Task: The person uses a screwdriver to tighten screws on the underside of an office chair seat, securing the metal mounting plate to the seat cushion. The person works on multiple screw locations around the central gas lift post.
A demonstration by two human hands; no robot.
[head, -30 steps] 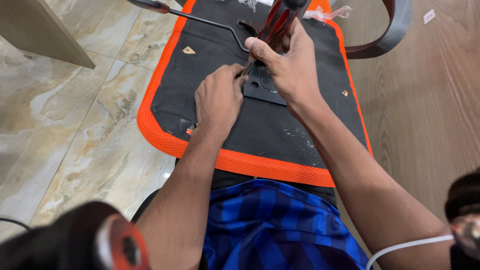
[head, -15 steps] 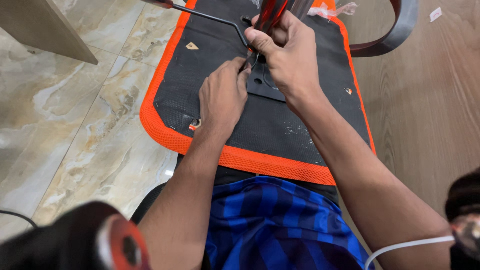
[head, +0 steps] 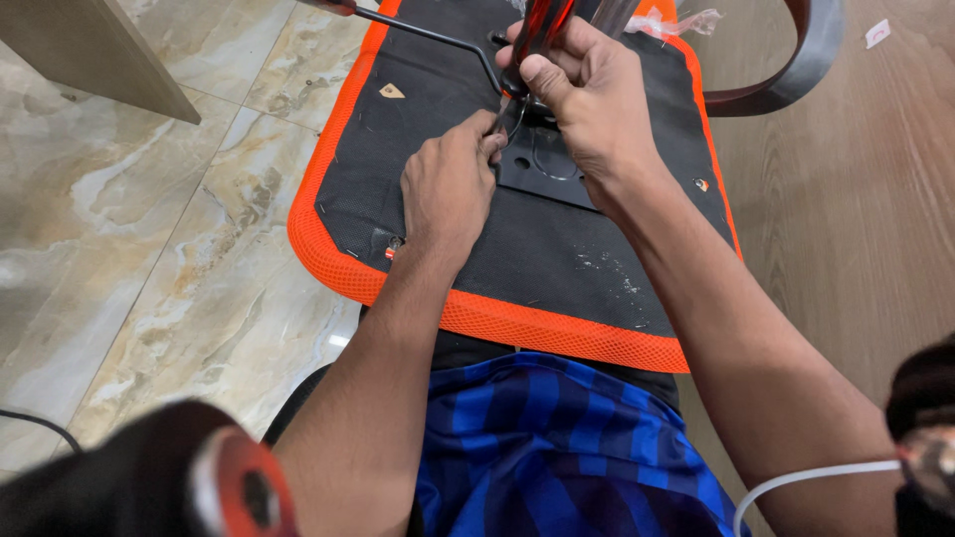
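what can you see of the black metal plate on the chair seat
The black metal plate lies flat on the dark underside of the orange-edged seat, near its middle. It looks like painted steel, roughly rectangular, with a round hole near its left edge and a curved pressed outline. Its upper part is hidden under the right hand, which holds a red-handled screwdriver upright over it. The left hand has its fingertips at the plate's left edge. A bent black lever runs toward its top.

An indoor room of a home or office is suggested: glossy beige marble floor tiles (head: 149, 219) are met by brown wood-look flooring (head: 856, 219), and a wooden furniture panel (head: 90, 50) is seen.
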